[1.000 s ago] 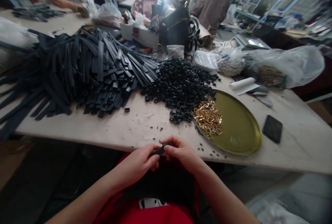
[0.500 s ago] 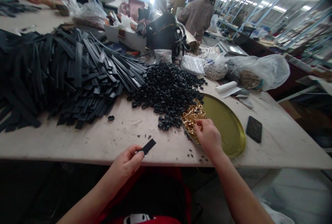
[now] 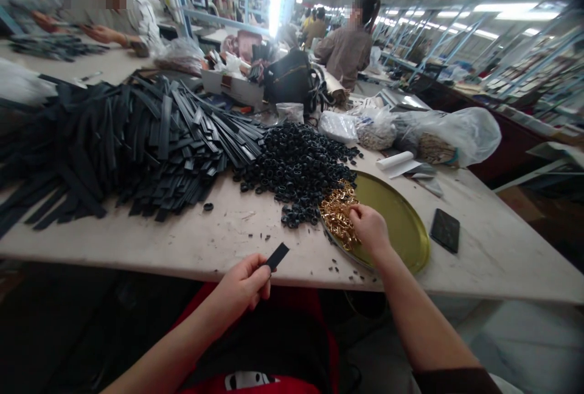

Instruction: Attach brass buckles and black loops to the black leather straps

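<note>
Near the table's front edge my left hand (image 3: 250,279) pinches a short black strip (image 3: 278,256), whose free end points up and right. My right hand (image 3: 370,227) is closed at the right side of a heap of gold buckles (image 3: 338,210); whatever its fingertips hold is too small to make out. The buckles lie on the left part of a round olive-gold tray (image 3: 406,217). Behind and left of the tray is a pile of small black loops (image 3: 296,160). Long black strips (image 3: 137,132) are heaped across the left of the table.
A dark phone (image 3: 445,230) lies right of the tray. Plastic bags (image 3: 474,132), a white paper roll (image 3: 398,163) and a black bag (image 3: 288,79) stand farther back. Another person's hands (image 3: 101,34) are at the far left; a person in brown (image 3: 347,47) is behind.
The view has shifted, showing more at the upper left. My left hand with the strip appears slightly farther right. My right hand remains at the buckles, its fingers more tightly closed.
</note>
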`<state>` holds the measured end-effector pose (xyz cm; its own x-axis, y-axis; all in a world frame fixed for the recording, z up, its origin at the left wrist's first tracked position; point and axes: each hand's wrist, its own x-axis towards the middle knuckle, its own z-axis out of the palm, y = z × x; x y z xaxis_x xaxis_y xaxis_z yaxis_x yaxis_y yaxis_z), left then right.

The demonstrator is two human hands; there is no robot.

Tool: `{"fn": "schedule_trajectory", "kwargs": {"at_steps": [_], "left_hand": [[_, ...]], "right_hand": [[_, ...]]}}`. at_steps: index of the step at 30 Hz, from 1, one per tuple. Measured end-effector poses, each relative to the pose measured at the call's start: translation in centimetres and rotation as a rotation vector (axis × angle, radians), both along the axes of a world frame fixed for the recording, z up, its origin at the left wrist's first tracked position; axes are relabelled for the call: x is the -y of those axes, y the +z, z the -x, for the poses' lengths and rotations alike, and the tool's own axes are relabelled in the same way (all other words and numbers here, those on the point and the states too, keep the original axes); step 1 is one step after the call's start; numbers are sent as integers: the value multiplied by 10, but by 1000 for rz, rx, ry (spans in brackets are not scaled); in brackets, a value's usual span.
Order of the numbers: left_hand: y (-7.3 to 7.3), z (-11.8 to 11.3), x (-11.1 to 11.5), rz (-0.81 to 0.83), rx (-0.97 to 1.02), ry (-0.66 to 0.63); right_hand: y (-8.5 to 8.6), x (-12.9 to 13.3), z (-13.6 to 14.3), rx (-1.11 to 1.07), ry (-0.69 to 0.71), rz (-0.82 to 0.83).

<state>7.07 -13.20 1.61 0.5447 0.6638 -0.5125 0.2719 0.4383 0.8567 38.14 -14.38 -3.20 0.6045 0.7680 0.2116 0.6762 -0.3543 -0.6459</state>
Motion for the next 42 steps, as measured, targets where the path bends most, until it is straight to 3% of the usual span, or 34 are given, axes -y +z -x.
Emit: {"fn": "schedule_trajectory", "kwargs": {"at_steps": [5, 8, 12, 14, 17, 22, 26, 31, 34, 42], "left_hand": [[4, 1, 7, -42, 48, -30], [1, 0, 8, -63, 73, -25], [-7, -1, 6, -107, 115, 19], [-11, 3, 5, -120, 118, 33], [-13, 9, 6, -49, 103, 26], [-16, 10, 5, 164, 150, 31], [-25, 8, -3, 74, 118, 84], [-30, 12, -3, -427, -182, 63], [-28, 12, -2, -625, -295, -23], [-27, 14, -6, -549, -168, -89]], "right_hand": [[9, 9, 16, -316, 19, -89], [14, 16, 54, -575, 121, -112], [22, 23, 122, -1086, 256, -148], [25, 25, 148, -1104, 309, -164], [23, 22, 170, -926, 316, -209], [14, 16, 177, -723, 368, -212], [14, 20, 180, -704, 382, -182], [11, 19, 179, -1088, 260, -149], [5, 16, 181, -1323, 212, -104], [-1, 21, 194, -1721, 326, 14]]}}
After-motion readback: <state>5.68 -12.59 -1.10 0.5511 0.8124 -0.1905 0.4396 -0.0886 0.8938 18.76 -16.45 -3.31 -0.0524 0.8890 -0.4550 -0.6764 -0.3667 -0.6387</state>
